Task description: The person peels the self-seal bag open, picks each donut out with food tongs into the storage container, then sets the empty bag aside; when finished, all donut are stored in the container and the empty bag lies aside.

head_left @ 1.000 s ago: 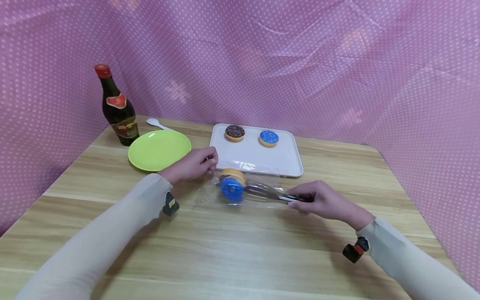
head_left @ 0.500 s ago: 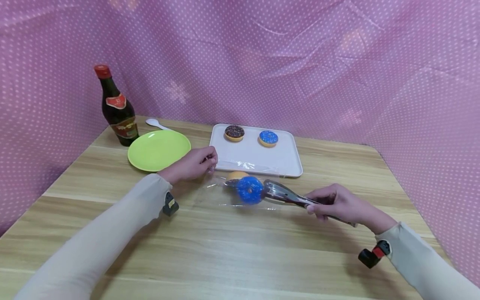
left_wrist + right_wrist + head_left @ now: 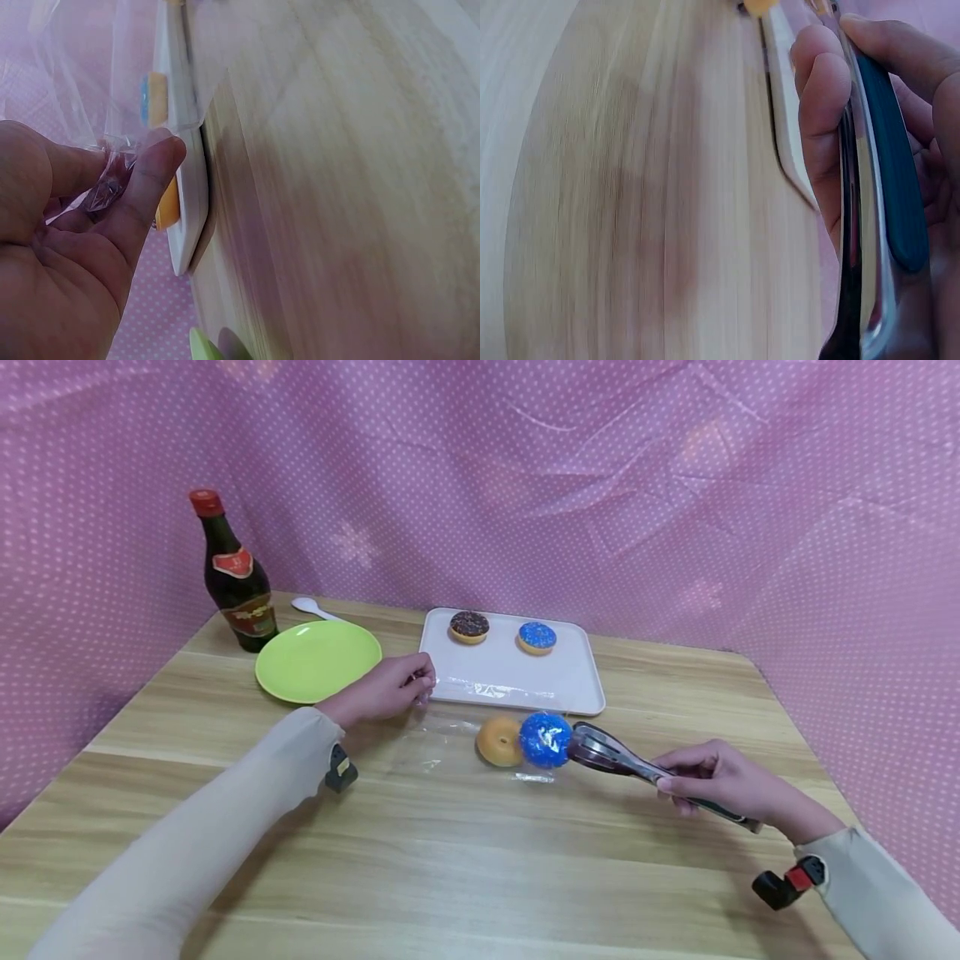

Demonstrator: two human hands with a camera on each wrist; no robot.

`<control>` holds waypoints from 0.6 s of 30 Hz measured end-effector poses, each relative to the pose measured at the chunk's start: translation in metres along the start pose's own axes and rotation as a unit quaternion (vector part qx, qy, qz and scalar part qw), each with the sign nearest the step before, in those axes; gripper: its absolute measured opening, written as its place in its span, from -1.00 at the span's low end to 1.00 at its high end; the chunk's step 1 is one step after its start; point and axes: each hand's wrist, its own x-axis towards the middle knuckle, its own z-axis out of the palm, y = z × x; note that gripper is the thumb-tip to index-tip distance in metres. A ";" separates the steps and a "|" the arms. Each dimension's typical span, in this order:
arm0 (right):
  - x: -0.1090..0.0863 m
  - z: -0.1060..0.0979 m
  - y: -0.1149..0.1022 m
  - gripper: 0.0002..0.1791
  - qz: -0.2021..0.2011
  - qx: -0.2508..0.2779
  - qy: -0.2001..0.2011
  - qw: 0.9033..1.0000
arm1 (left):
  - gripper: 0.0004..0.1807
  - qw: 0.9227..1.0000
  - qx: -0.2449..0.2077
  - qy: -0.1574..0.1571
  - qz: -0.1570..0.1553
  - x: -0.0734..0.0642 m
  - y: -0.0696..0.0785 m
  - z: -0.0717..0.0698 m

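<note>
My left hand (image 3: 393, 687) pinches the crumpled edge of a clear plastic bag (image 3: 442, 745); in the left wrist view that bag (image 3: 111, 184) bunches between thumb and fingers. My right hand (image 3: 716, 781) grips metal food tongs (image 3: 618, 756), whose dark green handle (image 3: 892, 165) shows in the right wrist view. The heads of the tongs meet the right edge of a blue-iced donut (image 3: 545, 740). Directly left of it, a second donut (image 3: 498, 742) shows its plain tan side. Clear film shines over and around both donuts.
Behind the bag lies a white tray (image 3: 502, 675) bearing a chocolate donut (image 3: 469, 627) and another blue donut (image 3: 537, 637). At the left stand a green plate (image 3: 315, 660), a white spoon (image 3: 311, 607) and a tall dark bottle (image 3: 238, 585). A pink dotted cloth (image 3: 480, 485) hangs behind.
My right hand has drawn the tongs to the right, and the blue donut has moved right along with them. The other donut has turned its plain side up. My left hand stays put.
</note>
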 end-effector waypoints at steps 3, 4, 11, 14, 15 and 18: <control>-0.010 -0.007 0.006 -0.70 0.003 0.000 0.009 1.000 | -0.85 1.000 -0.007 -0.002 -0.006 0.000 0.000 -0.001; -0.014 -0.010 0.008 -0.69 0.005 -0.002 0.014 1.000 | -0.85 1.000 -0.010 -0.003 -0.007 0.000 0.000 -0.001; -0.035 -0.031 0.016 -0.63 0.038 -0.013 0.069 0.997 | -0.85 1.000 -0.014 -0.002 -0.001 -0.001 0.000 -0.002; -0.031 -0.038 0.016 -0.69 0.055 -0.023 0.099 0.993 | -0.85 1.000 -0.016 -0.001 -0.001 -0.002 -0.001 -0.002; -0.029 -0.040 0.015 -0.71 0.062 -0.030 0.108 0.992 | -0.85 1.000 -0.015 -0.001 0.001 -0.002 -0.001 -0.002; -0.016 -0.045 0.011 -0.77 0.084 -0.050 0.131 0.987 | -0.85 1.000 -0.012 -0.003 0.003 -0.003 -0.002 -0.001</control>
